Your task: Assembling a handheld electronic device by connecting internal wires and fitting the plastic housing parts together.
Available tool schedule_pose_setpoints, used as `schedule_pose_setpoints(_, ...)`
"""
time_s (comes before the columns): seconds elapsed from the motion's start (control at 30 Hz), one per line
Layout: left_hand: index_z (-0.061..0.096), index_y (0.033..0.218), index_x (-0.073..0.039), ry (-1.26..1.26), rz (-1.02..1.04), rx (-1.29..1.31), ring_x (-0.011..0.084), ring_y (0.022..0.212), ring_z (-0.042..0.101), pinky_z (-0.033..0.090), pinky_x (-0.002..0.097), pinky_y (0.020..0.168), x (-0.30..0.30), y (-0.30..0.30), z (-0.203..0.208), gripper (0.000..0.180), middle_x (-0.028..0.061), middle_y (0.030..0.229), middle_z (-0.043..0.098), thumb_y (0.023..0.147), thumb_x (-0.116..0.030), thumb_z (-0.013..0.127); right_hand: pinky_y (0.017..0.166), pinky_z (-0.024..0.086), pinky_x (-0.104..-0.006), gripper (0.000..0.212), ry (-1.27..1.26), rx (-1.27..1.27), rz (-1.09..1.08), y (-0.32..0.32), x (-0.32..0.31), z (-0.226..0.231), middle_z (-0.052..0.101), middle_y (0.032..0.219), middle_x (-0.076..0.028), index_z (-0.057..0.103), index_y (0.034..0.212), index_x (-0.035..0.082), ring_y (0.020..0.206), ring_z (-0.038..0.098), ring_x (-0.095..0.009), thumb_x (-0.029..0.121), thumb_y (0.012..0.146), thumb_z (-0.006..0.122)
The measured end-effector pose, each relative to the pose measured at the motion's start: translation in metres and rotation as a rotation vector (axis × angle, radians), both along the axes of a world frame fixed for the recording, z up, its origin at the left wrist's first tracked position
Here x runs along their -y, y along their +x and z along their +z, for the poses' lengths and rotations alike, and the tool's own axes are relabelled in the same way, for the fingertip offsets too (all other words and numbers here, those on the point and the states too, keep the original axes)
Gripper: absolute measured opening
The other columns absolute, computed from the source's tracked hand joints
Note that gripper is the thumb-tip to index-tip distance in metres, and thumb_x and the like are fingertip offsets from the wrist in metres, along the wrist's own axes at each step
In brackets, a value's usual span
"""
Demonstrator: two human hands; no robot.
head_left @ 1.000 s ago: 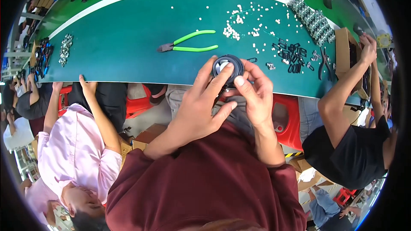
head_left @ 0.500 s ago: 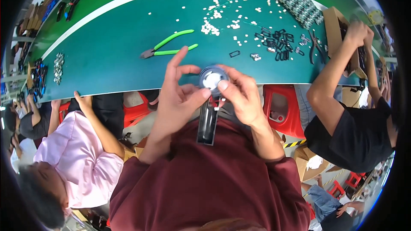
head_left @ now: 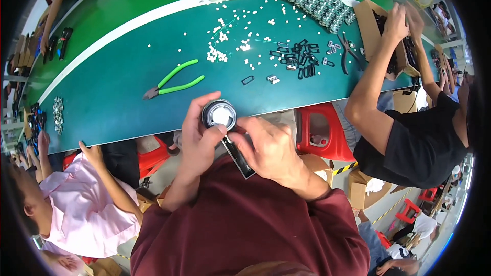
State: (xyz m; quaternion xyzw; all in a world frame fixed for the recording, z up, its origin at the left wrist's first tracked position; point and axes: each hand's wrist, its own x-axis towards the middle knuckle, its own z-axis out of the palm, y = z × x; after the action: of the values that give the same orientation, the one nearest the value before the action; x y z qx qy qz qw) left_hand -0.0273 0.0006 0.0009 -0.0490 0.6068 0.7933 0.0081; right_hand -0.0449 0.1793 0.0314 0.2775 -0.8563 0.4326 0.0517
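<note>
In front of my chest is a black flashlight-like device with a round head (head_left: 221, 114) and a long, dark housing (head_left: 237, 157) slanting down to the right. A pale disc shows inside the round rim. My left hand (head_left: 197, 140) is wrapped round the head's left side, thumb on its lower rim. Close against the neck, my right hand (head_left: 273, 148) is curled, with its thumb over the upper housing. Its fingertips are partly hidden, so any small part between them cannot be made out. Green-handled cutting pliers (head_left: 176, 81) lie open on the table beyond.
The green table (head_left: 117, 97) bears scattered white bits (head_left: 217, 53), black oblong frames (head_left: 302, 56), dark pliers (head_left: 347, 53) and a heap of small metallic-looking parts (head_left: 322, 7). At right, a person in black reaches into a cardboard box (head_left: 369, 18). A person in pink (head_left: 87, 199) sits left.
The view has swung right, so the table's things sit further left. My right hand has moved from the round rim down to the neck. My left fingers have closed round the head.
</note>
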Motion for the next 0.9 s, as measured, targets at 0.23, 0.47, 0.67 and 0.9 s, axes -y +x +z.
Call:
schedule_pose_setpoints(0.23,0.052,0.138,0.003,-0.060,0.099,-0.026,0.0152,0.100,0.061,0.049,0.0294,0.092,0.000,-0.001,0.004,0.059,0.0086,0.112,0.063,0.081,-0.006,0.062,0.057,0.055,-0.0387,0.014,-0.111,0.081,0.059,0.000,-0.001,-0.001,0.070,0.084,-0.015,0.070,0.099,0.000,0.069,0.071,-0.032,0.003,0.087,0.076)
schedule_pose_setpoints(0.47,0.053,0.136,0.005,0.063,-0.046,0.028,0.0166,0.096,0.064,0.053,0.0302,0.085,0.012,0.010,0.004,0.064,0.0109,0.109,0.066,0.077,-0.016,0.061,0.057,0.051,-0.0283,0.007,-0.348,0.359,0.202,-0.019,-0.007,-0.006,0.072,0.077,-0.008,0.073,0.096,0.000,0.064,0.068,-0.014,0.003,0.091,0.075)
schedule_pose_setpoints(0.67,0.049,0.143,-0.002,0.252,-0.137,0.041,0.0142,0.093,0.063,0.057,0.0286,0.069,0.006,0.007,0.008,0.060,0.0080,0.113,0.063,0.086,-0.016,0.063,0.055,0.050,-0.0238,0.008,-0.403,0.365,0.132,-0.014,-0.011,-0.010,0.071,0.076,-0.005,0.071,0.088,-0.002,0.061,0.063,-0.010,0.004,0.091,0.076)
schedule_pose_setpoints(0.9,0.044,0.147,-0.003,0.371,-0.039,-0.062,0.0119,0.112,0.056,0.048,0.0291,0.097,0.002,0.030,-0.011,0.060,0.0042,0.124,0.058,0.093,-0.013,0.066,0.061,0.048,-0.0244,0.006,-0.342,0.230,0.083,-0.003,-0.007,-0.025,0.069,0.076,-0.006,0.067,0.088,-0.003,0.065,0.062,-0.011,-0.002,0.087,0.073)
